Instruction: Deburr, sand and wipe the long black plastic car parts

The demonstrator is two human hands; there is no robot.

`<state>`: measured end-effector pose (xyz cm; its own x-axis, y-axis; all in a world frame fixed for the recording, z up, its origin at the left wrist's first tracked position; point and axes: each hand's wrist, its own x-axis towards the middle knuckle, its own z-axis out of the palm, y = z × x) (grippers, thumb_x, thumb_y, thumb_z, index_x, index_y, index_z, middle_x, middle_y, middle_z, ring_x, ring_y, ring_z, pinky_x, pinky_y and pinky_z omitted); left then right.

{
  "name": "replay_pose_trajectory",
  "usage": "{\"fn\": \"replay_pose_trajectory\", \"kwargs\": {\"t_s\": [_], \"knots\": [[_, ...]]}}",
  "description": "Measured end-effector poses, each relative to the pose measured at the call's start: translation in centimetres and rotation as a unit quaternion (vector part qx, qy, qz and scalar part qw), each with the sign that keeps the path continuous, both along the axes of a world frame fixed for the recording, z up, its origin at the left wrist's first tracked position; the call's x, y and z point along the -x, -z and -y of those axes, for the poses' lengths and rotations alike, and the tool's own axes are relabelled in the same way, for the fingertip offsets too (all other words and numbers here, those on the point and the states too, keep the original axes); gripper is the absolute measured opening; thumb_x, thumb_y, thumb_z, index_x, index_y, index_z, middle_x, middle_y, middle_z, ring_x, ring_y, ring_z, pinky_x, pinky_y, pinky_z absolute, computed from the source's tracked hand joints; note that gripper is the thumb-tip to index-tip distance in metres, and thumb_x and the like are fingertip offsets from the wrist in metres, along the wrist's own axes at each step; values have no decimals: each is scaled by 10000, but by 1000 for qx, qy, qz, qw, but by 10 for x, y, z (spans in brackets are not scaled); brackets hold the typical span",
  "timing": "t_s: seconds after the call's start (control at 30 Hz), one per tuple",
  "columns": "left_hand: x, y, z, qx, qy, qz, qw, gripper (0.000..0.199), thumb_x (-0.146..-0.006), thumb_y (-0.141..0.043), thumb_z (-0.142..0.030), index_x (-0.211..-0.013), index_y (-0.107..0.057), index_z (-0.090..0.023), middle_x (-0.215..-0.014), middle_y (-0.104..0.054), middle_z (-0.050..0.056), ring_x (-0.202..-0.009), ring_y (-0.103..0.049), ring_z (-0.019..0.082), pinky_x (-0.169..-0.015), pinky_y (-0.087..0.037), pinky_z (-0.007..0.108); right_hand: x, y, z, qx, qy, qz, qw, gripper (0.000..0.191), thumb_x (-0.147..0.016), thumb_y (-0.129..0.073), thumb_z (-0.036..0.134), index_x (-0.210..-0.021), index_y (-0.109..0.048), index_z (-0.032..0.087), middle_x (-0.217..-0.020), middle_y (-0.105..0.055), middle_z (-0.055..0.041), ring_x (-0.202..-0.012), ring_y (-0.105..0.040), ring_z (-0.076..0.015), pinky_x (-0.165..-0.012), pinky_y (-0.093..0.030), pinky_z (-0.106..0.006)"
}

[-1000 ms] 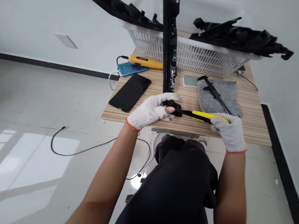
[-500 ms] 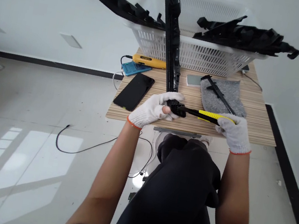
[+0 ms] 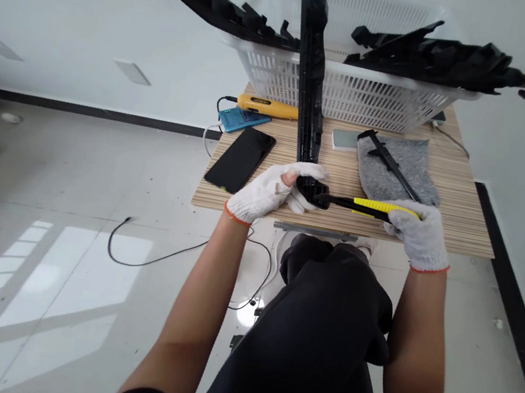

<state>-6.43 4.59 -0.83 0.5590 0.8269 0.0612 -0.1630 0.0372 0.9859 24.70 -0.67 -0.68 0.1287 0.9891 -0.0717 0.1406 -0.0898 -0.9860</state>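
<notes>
My left hand (image 3: 274,190), in a white knit glove with an orange cuff, is closed around the near end of a long black plastic part (image 3: 311,76). The part slants up and away across the table and passes in front of the basket. My right hand (image 3: 417,232), gloved too, grips a yellow-and-black utility knife (image 3: 376,208). The knife points left, its tip at the hollow near end of the part. I cannot make out how far its edge touches the plastic.
Black plastic parts (image 3: 439,59) stick out of a white basket (image 3: 361,99) at the table's back. On the striped table (image 3: 339,220) lie a black phone (image 3: 240,159), a blue device (image 3: 243,120), a yellow corded tool (image 3: 268,107) and a caliper (image 3: 393,164) on grey cloth (image 3: 371,182).
My left thumb has shifted up along the part, and its near end is turned slightly, showing more of the hollow. The knife tip stays at that end. The whole view has shifted a little.
</notes>
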Motion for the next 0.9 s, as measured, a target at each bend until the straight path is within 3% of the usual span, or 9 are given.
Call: {"fn": "replay_pose_trajectory", "kwargs": {"t_s": [0.1,0.3,0.47,0.67,0.9], "knots": [[-6,-4,3,11,-33,-36,999,696,-884,-681,-663,-1291,-668,-99,-776,-755,86,-630,-740,173,-554,-603,209,5,-4,1,-8,-2,8,1000,195,-641,-837,391,-759,-777,248,-575,-597,-5,-480,-502,-138,-457,-417,-297],[-11,3,4,7,-68,-63,996,513,-909,-705,-541,-1212,-703,-127,-944,-772,89,-616,-725,121,-526,-586,167,12,-10,2,-1,9,12,1000,197,-615,-854,364,-732,-765,233,-578,-614,1,-495,-509,-130,-462,-429,-282],[-9,6,4,0,-71,-72,995,522,-922,-687,-536,-1247,-707,-127,-890,-771,76,-556,-692,109,-509,-595,181,6,-4,0,6,16,4,1000,190,-632,-860,374,-738,-765,248,-578,-614,-4,-499,-519,-143,-461,-433,-291],[-9,0,8,-21,-82,-68,994,665,-948,-572,-672,-1214,-737,-86,-812,-771,95,-549,-708,145,-474,-584,192,8,-9,3,2,0,23,1000,247,-637,-849,393,-807,-805,218,-581,-628,1,-496,-505,-127,-468,-429,-281],[-8,3,6,-46,-88,-88,991,670,-986,-504,-648,-1239,-743,-75,-901,-800,139,-568,-734,164,-490,-582,200,16,-13,8,3,-15,42,999,303,-598,-879,399,-828,-815,212,-639,-681,-18,-536,-537,-134,-503,-472,-283]]}}
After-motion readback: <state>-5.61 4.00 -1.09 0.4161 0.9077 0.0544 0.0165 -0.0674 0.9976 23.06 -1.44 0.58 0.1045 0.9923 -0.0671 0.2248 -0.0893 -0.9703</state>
